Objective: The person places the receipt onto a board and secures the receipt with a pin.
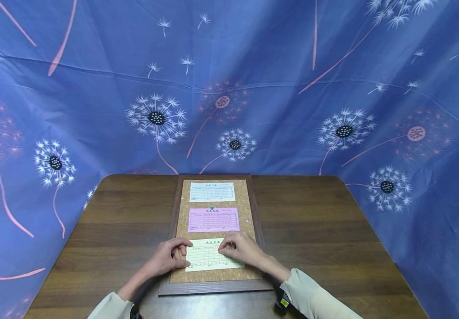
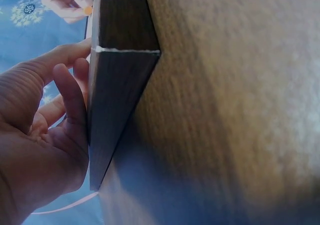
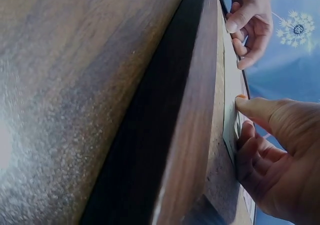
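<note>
A pale yellow form slip (image 1: 209, 257) lies on the lower part of a cork board (image 1: 213, 278) in a dark wooden frame. My left hand (image 1: 170, 257) rests at the slip's left side, its index finger and thumb touching near the two corners. Over the slip's upper middle, my right hand (image 1: 243, 249) pinches a small orange pushpin (image 3: 241, 96) between thumb and finger. Whether the pin's point has entered the cork is hidden. Above lie a pink slip (image 1: 213, 220) with a green pushpin (image 1: 212, 208) at its top edge, and a pale blue slip (image 1: 212, 192).
The framed board lies on a dark wooden table (image 1: 317, 230). A blue cloth (image 1: 285, 110) with dandelion prints hangs behind and at both sides. The board's frame edge (image 2: 125, 75) stands raised above the tabletop.
</note>
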A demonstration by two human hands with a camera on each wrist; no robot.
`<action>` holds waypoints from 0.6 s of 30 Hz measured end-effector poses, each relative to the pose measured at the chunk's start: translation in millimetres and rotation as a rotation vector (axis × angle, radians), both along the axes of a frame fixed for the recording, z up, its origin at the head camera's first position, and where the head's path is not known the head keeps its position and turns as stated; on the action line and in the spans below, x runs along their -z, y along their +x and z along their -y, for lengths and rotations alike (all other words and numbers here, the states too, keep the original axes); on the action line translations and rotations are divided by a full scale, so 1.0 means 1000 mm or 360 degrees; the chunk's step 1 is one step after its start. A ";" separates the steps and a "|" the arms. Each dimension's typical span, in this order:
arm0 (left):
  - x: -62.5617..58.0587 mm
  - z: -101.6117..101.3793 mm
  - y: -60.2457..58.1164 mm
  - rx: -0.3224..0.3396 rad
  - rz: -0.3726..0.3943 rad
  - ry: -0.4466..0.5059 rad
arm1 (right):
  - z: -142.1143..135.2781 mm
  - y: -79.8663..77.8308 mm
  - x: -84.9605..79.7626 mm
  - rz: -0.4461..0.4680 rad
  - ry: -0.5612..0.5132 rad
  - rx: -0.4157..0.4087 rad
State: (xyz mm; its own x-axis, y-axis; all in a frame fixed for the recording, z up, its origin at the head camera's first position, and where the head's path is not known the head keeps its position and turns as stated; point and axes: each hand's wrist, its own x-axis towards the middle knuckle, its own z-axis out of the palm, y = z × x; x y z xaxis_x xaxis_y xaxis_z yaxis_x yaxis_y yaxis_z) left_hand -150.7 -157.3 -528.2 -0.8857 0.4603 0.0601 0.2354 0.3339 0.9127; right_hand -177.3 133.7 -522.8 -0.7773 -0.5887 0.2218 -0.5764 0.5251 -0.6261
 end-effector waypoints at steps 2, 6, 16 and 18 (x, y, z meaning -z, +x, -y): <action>0.000 0.000 0.000 -0.0002 0.0002 0.0002 | 0.000 -0.001 -0.001 0.0027 0.0006 -0.0008; -0.002 -0.001 0.000 -0.0012 0.0020 0.0002 | -0.001 -0.002 -0.001 0.0081 -0.0005 -0.0017; -0.002 -0.001 0.002 -0.0022 0.0010 -0.0024 | -0.001 0.002 0.000 0.0064 0.0005 -0.0019; -0.002 -0.001 0.002 -0.0023 -0.0004 -0.0028 | 0.000 0.003 0.000 0.0044 0.0016 -0.0012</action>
State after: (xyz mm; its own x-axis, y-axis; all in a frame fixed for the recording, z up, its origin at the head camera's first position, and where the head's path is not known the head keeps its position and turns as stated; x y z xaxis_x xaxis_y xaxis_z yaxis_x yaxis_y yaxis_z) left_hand -148.8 -156.2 -526.5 -0.8921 0.4486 0.0543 0.2327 0.3531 0.9062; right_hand -174.6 133.8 -522.9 -0.7787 -0.5965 0.1945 -0.5629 0.5274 -0.6364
